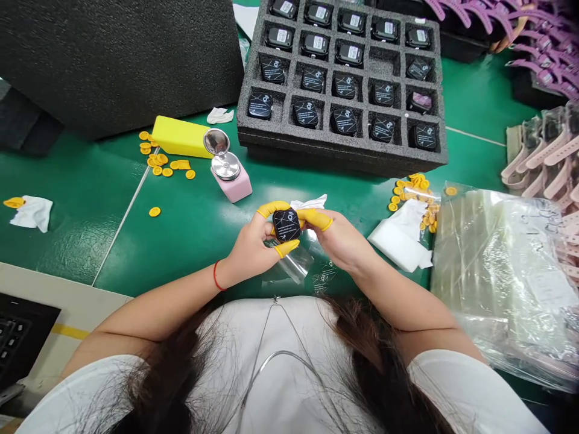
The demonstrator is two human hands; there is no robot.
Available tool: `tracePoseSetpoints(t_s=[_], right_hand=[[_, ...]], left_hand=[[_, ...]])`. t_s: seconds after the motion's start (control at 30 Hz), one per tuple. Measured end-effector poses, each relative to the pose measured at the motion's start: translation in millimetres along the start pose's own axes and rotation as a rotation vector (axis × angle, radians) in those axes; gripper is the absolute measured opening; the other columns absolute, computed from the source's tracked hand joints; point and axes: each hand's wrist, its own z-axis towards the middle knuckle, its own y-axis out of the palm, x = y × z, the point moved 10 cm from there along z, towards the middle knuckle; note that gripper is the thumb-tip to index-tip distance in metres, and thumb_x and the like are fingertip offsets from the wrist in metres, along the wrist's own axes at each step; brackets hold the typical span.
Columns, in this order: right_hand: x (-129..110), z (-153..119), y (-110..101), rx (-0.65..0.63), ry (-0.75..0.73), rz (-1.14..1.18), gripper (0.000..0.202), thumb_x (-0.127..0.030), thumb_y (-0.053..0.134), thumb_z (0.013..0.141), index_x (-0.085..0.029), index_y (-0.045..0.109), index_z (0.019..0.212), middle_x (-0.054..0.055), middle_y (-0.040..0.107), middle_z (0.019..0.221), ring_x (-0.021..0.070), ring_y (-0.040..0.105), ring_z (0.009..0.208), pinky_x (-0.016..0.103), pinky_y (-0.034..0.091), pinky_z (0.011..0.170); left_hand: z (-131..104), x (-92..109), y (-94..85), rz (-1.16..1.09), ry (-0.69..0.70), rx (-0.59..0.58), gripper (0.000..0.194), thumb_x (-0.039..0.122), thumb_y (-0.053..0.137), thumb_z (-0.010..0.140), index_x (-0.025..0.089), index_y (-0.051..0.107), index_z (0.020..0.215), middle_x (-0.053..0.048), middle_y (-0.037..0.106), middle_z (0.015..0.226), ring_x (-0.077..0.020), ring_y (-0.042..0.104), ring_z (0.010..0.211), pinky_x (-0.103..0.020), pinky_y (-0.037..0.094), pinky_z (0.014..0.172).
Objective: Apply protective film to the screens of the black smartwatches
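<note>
A black square watch face (286, 225), with a printed film on its front, is held up over the green table in front of my chest. My left hand (256, 244) grips it by its left and lower edges, with yellow finger cots on thumb and index finger. My right hand (335, 232), also in yellow cots, has its fingertips closed at the watch's right edge. Beneath the hands lie clear film pieces (296, 265) and a white wipe (310, 202) just behind.
A grey foam tray (341, 154) of black watch faces stands at the back. A pink dispenser bottle (233, 181) with its lid up is beside a yellow block (181, 136). Yellow finger cots (154, 212) are scattered about. Plastic-wrapped sheets (497, 259) lie right, near pink straps (549, 144).
</note>
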Motion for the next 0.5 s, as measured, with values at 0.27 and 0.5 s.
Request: tracePoseSetpoints(t_s=[0.27, 0.5], right_hand=[[5.3, -5.7, 15.2, -0.069, 0.066, 0.075, 0.024, -0.032, 0.080, 0.061, -0.016, 0.068, 0.074, 0.000, 0.064, 0.077, 0.0129, 0.055, 0.080, 0.027, 0.043, 0.083], [17.0, -3.2, 9.7, 0.027, 0.032, 0.089, 0.025, -0.037, 0.077, 0.063, -0.016, 0.066, 0.070, 0.000, 0.061, 0.073, 0.0132, 0.051, 0.077, 0.027, 0.039, 0.081]], left_hand=[[-1.5, 17.5, -5.1, 0.253, 0.184, 0.067, 0.056, 0.017, 0.074, 0.077, 0.016, 0.045, 0.125, 0.000, 0.071, 0.084, -0.0112, 0.069, 0.070, -0.017, 0.056, 0.068], [-7.3, 24.3, -3.7, 0.352, 0.276, 0.118, 0.057, 0.015, 0.073, 0.078, 0.017, 0.044, 0.127, -0.002, 0.072, 0.094, -0.0115, 0.071, 0.077, -0.015, 0.055, 0.071]])
